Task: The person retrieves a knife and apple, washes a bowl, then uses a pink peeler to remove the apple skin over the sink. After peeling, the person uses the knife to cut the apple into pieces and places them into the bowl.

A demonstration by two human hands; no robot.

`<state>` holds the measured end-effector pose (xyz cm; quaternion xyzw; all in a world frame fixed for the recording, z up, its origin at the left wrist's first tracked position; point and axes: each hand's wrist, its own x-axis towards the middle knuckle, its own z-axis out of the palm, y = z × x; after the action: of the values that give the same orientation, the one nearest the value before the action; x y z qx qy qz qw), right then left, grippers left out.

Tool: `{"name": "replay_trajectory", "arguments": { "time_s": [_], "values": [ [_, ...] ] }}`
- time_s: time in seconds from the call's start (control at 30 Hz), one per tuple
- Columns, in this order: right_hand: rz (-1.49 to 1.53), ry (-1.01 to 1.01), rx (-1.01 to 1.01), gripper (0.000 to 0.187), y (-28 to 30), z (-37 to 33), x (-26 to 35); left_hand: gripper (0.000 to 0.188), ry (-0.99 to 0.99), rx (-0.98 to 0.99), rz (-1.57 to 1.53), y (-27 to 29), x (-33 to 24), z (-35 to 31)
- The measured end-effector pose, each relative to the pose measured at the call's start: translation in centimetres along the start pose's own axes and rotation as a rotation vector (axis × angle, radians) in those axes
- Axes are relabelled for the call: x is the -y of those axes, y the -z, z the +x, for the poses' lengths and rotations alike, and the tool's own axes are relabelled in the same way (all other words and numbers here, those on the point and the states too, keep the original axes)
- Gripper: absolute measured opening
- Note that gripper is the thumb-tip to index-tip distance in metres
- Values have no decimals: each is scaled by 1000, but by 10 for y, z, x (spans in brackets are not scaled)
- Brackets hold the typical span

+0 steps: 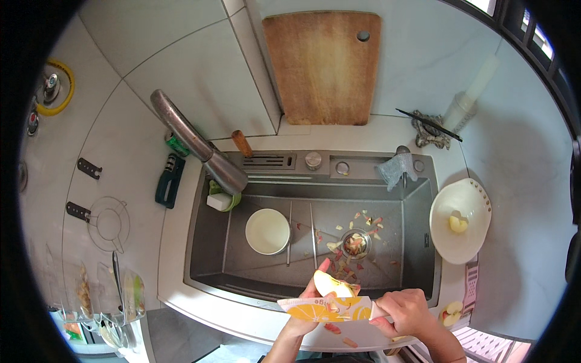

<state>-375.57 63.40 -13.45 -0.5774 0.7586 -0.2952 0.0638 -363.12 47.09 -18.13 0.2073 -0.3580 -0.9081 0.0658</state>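
Note:
My left hand (304,325) is closed around a partly peeled apple piece (328,284) above the front edge of the sink. My right hand (404,310) grips the handle of a knife (327,309) with a white blade printed with orange slices. The blade lies across in front of the apple piece and hides part of my left hand. A strip of red peel shows beside the apple. Below, peel scraps (356,244) lie around and in the sink drain. Small bits of peel (332,328) rest on the counter's front edge.
The grey sink (266,193) holds a white bowl (267,232) and two thin sticks. A white basin (451,242) with an apple chunk (458,224) stands at the right, cut apple (451,313) nearer me. Behind leans a wooden cutting board (324,66); a faucet (196,139) rises left.

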Motion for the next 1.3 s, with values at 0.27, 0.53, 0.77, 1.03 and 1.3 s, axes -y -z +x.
{"name": "replay_trajectory", "arguments": {
  "time_s": [0.27, 0.53, 0.77, 1.03, 1.3],
  "values": [
    [-1, -127, -33, 26, -14, -26, -25, 64, 62, 122, 62, 19, 11, 0],
    [94, -72, 4, 28, -10, -38, -11, 67, 38, 36, -19, -11, 12, 3],
    [-30, -12, -30, 29, -3, -29, -3, 69, 95, 69, -46, -17, 8, 3],
    [-142, -51, -13, 30, 3, -29, 0, 68, 84, 107, -113, -19, 15, 5],
    [-120, -127, -56, 29, 1, -42, -15, 70, 204, 93, -286, -8, 15, 7]
  ]
}}
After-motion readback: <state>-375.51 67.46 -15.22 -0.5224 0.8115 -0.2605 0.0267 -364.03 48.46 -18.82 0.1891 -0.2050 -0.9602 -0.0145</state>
